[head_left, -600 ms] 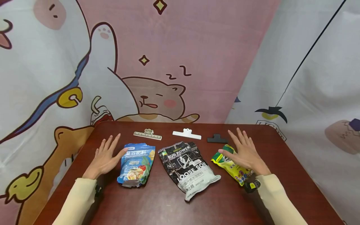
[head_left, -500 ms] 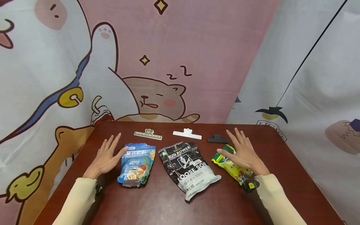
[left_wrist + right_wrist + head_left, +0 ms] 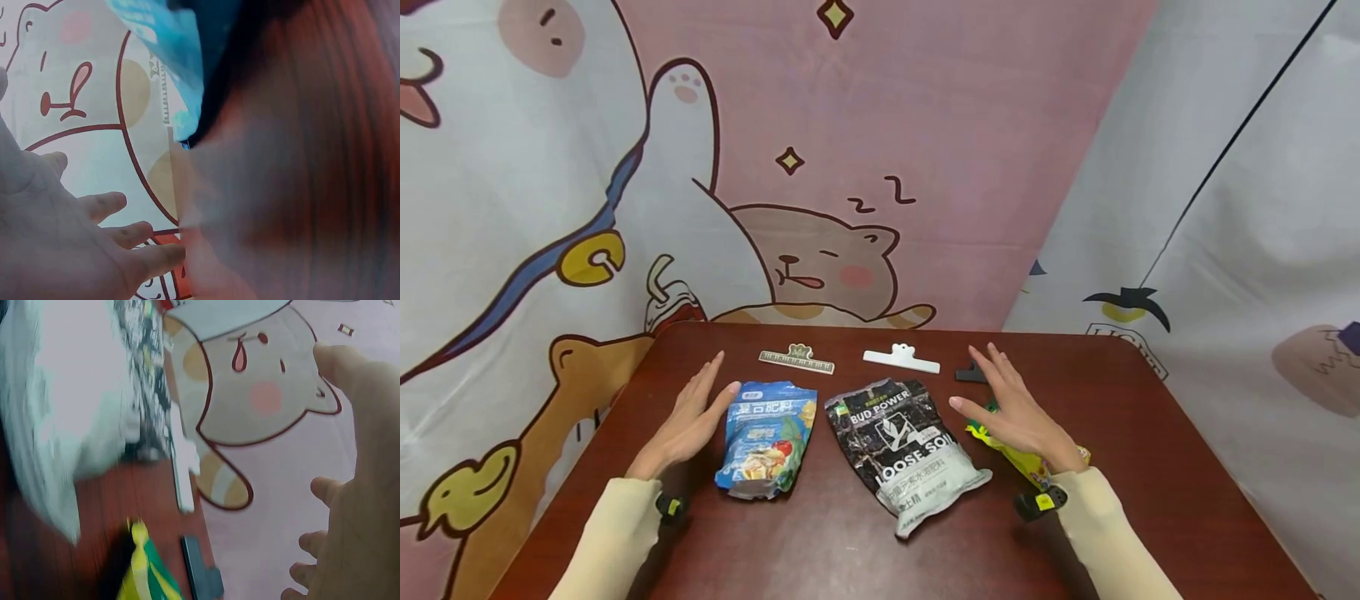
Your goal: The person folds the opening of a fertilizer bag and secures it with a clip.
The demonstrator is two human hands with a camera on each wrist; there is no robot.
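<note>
Left of the blue bag (image 3: pixel 765 442), my left hand (image 3: pixel 685 425) hovers with spread, straight fingers, its thumb near the bag's top corner. My right hand (image 3: pixel 1018 417), also with extended fingers and holding nothing, is over the yellow-green bag (image 3: pixel 1026 463) and hides much of it. Between the hands lies a black and white bag (image 3: pixel 906 454) printed "LOOSE SOIL". In the right wrist view the yellow-green bag (image 3: pixel 147 569) and the black clip (image 3: pixel 201 569) show beyond the hand. The blue bag (image 3: pixel 181 56) appears above the left hand in the left wrist view.
Behind the bags lie a patterned clip (image 3: pixel 797 358), a white clip (image 3: pixel 901 357) and a black clip (image 3: pixel 970 375) partly covered by my right fingers. The brown table (image 3: pixel 842 558) ends against a cartoon-printed cloth (image 3: pixel 970 167) at the back.
My right hand has shifted left and turned more edge-on, now covering part of the black clip and more of the yellow-green bag. The left hand has turned slightly. The bags stay in place.
</note>
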